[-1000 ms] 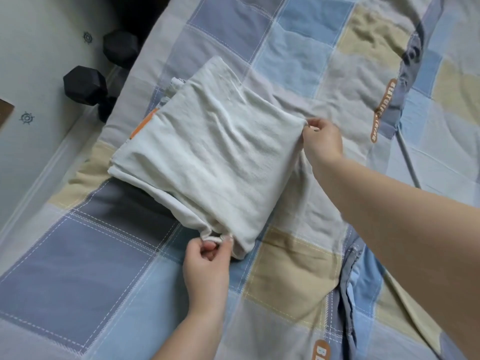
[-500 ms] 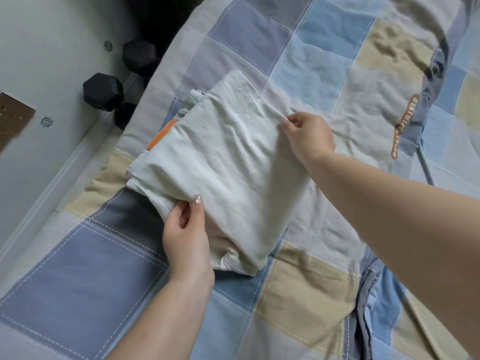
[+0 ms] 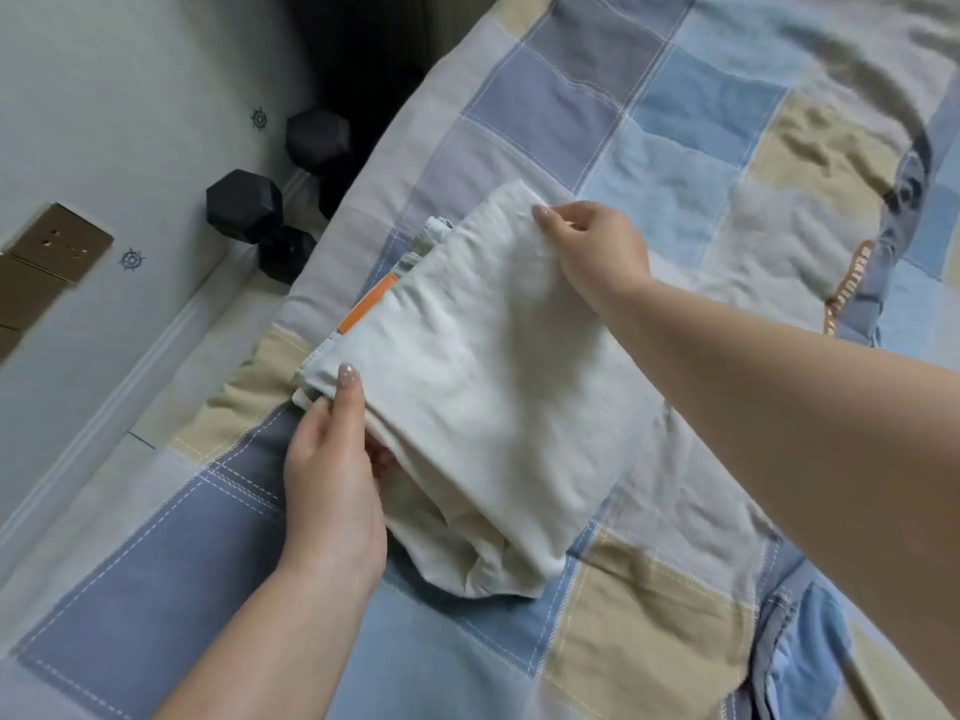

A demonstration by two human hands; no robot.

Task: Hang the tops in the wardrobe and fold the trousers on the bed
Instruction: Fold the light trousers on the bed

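The pale trousers [image 3: 483,387] lie folded into a thick packet on the checked bed cover [image 3: 649,641], close to the side of the bed that faces the wall. The left hand [image 3: 332,475] takes the near left side of the packet: the thumb lies on top of the cloth and the fingers go under the layers, so it pinches the whole folded edge together. I think this grip is there to keep the layers from sliding apart. The right hand [image 3: 597,252] is at the far corner of the packet, with bent fingers and the fingertips on the top layer; it seems to pinch or press this corner, but I cannot tell if cloth is really between the fingers. Holding two opposite sides like this probably helps to square the packet or to lift it in one piece. An orange label [image 3: 366,309] shows at the left edge, between the layers. The fold looks almost finished. On the floor beside the bed stand black dumbbells [image 3: 270,210], near the wall [image 3: 130,96].
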